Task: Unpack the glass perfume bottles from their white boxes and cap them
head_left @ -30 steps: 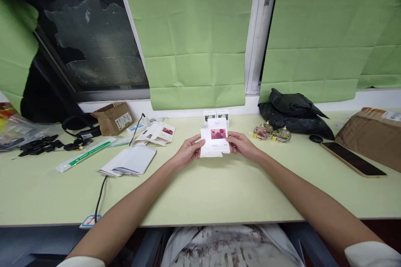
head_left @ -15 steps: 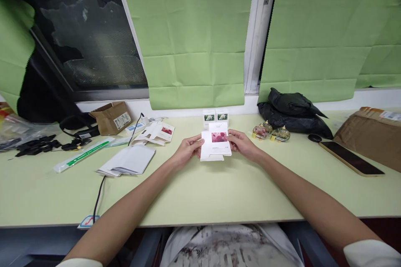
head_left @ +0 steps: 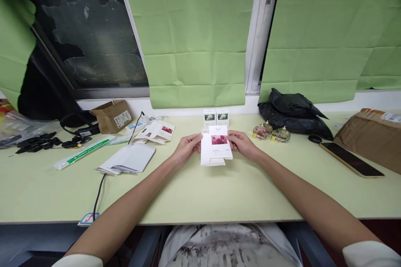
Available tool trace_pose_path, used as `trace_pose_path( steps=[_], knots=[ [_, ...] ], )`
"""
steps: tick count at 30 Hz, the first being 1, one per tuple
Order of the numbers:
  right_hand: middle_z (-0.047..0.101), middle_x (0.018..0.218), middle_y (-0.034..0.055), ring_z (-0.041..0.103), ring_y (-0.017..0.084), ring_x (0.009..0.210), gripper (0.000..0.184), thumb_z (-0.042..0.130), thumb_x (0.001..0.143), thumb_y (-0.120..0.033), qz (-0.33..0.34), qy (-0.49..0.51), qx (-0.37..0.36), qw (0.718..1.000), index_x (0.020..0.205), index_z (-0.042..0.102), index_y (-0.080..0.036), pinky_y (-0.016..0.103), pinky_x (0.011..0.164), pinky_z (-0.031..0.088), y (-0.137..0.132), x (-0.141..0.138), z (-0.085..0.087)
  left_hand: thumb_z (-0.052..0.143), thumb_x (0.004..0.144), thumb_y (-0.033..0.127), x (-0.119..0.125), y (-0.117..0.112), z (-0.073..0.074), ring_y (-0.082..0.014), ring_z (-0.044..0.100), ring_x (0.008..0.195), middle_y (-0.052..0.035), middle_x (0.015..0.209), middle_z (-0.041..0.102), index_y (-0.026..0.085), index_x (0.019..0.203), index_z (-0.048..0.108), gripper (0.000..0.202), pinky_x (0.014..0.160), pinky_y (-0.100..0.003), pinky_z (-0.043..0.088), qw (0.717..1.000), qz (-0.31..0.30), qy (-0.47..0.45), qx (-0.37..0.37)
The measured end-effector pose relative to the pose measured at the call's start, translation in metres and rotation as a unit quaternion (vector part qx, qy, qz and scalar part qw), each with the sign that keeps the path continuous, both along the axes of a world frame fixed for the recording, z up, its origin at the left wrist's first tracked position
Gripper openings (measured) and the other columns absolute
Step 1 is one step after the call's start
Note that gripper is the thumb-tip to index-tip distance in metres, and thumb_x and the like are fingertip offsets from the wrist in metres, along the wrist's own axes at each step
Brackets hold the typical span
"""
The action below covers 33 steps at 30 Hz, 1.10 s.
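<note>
Carton (head_left: pixel 216 150), white, with crimson flower panel (head_left: pixel 219 139) and projecting flaps (head_left: pixel 216 162), over the middle of the pale-green table (head_left: pixel 219 200). Pinched at opposite side edges by left hand (head_left: pixel 188 149) and right hand (head_left: pixel 242 143), with forearms (head_left: pixel 133 201) angled inward from the near side. Beyond, two small white boxes (head_left: pixel 222 118); at right, one phone (head_left: pixel 351 159).

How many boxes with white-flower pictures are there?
2: the left box and the right box, side by side beyond the held carton; others could be hidden behind them.
</note>
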State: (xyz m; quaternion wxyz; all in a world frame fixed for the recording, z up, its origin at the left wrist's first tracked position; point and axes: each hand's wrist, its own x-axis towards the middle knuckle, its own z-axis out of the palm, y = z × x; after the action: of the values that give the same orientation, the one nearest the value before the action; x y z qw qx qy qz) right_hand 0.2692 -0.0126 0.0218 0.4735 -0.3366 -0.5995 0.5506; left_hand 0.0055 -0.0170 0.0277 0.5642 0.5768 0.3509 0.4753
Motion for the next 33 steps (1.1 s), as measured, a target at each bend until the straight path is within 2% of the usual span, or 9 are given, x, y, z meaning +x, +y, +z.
trace_pose_path(
  steps=[3,8,12,18,21,24,26,28,33],
  knots=[
    [0.051,0.053,-0.0051,0.036,0.009,0.047,0.032,0.076,0.081,-0.048,-0.005,0.004,-0.009,1.0,0.074,0.061,-0.021,0.025,0.047,0.024,-0.001,-0.001,0.001,0.081,0.083,0.053,-0.001,0.001,-0.001,-0.0106,0.05,0.058,-0.0012,0.065,0.063,0.013,0.088,0.079,0.04,0.058,-0.025,0.04,1.0,0.0,0.016,0.018],
    [0.049,0.055,-0.0056,0.035,0.009,0.048,0.035,0.078,0.079,-0.051,-0.03,0.027,-0.019,0.999,0.075,0.061,-0.021,0.024,0.047,0.024,0.001,-0.001,0.001,0.078,0.086,0.054,-0.001,-0.001,-0.001,-0.0111,0.051,0.055,-0.0013,0.062,0.062,0.013,0.083,0.077,0.041,0.058,-0.026,0.041,0.998,-0.022,0.049,0.031],
    [0.048,0.054,-0.0058,0.036,0.009,0.048,0.037,0.078,0.079,-0.054,-0.042,0.003,0.009,0.999,0.078,0.062,-0.021,0.024,0.048,0.025,0.002,0.0,0.002,0.073,0.089,0.058,0.002,-0.006,0.0,-0.0137,0.057,0.058,-0.0026,0.068,0.066,0.014,0.1,0.077,0.046,0.06,-0.027,0.046,0.997,-0.019,0.065,0.035],
    [0.051,0.055,-0.0044,0.042,0.01,0.049,0.043,0.072,0.082,-0.06,-0.101,-0.013,0.053,0.993,0.073,0.055,-0.022,0.025,0.048,0.03,0.004,-0.001,0.0,0.077,0.085,0.058,0.006,-0.008,-0.002,-0.0231,0.072,0.088,-0.0123,0.104,0.077,0.015,0.121,0.071,0.057,0.075,-0.029,0.052,0.99,-0.09,0.109,0.015],
    [0.054,0.057,-0.004,0.044,0.011,0.049,0.043,0.07,0.083,-0.063,-0.098,-0.029,0.061,0.993,0.078,0.057,-0.022,0.025,0.047,0.033,0.006,-0.002,-0.004,0.077,0.084,0.061,0.003,-0.002,-0.005,-0.0247,0.072,0.087,-0.0123,0.101,0.078,0.015,0.132,0.064,0.067,0.073,-0.03,0.052,0.989,-0.064,0.131,0.033],
    [0.062,0.068,-0.0026,0.049,0.011,0.049,0.042,0.071,0.084,-0.061,-0.08,-0.041,0.069,0.994,0.093,0.061,-0.021,0.025,0.047,0.037,0.007,-0.002,-0.009,0.073,0.087,0.061,-0.002,0.001,-0.007,-0.0197,0.066,0.073,-0.0044,0.084,0.074,0.019,0.143,0.053,0.073,0.064,-0.026,0.046,0.984,0.002,0.16,0.083],
    [0.066,0.073,-0.0014,0.052,0.011,0.05,0.042,0.072,0.083,-0.059,-0.075,-0.046,0.067,0.994,0.097,0.061,-0.021,0.025,0.047,0.04,0.007,-0.003,-0.011,0.072,0.089,0.058,-0.004,0.0,-0.006,-0.0157,0.059,0.066,0.0018,0.075,0.066,0.023,0.142,0.05,0.068,0.06,-0.023,0.039,0.976,0.041,0.177,0.12],
    [0.067,0.072,-0.0015,0.053,0.011,0.049,0.039,0.073,0.083,-0.056,-0.085,-0.042,0.057,0.994,0.093,0.06,-0.021,0.025,0.047,0.041,0.008,-0.003,-0.011,0.071,0.09,0.055,-0.004,-0.003,-0.004,-0.0137,0.055,0.064,0.0036,0.077,0.061,0.025,0.137,0.05,0.06,0.059,-0.022,0.036,0.972,0.053,0.178,0.147],
    [0.062,0.066,-0.0043,0.051,0.01,0.046,0.034,0.074,0.079,-0.05,-0.125,-0.006,0.029,0.992,0.088,0.058,-0.021,0.024,0.044,0.042,0.01,-0.002,-0.009,0.069,0.093,0.048,0.001,-0.01,0.0,-0.014,0.052,0.073,-0.0004,0.094,0.063,0.024,0.121,0.061,0.038,0.067,-0.024,0.039,0.955,0.0,0.222,0.196]
  ],
)
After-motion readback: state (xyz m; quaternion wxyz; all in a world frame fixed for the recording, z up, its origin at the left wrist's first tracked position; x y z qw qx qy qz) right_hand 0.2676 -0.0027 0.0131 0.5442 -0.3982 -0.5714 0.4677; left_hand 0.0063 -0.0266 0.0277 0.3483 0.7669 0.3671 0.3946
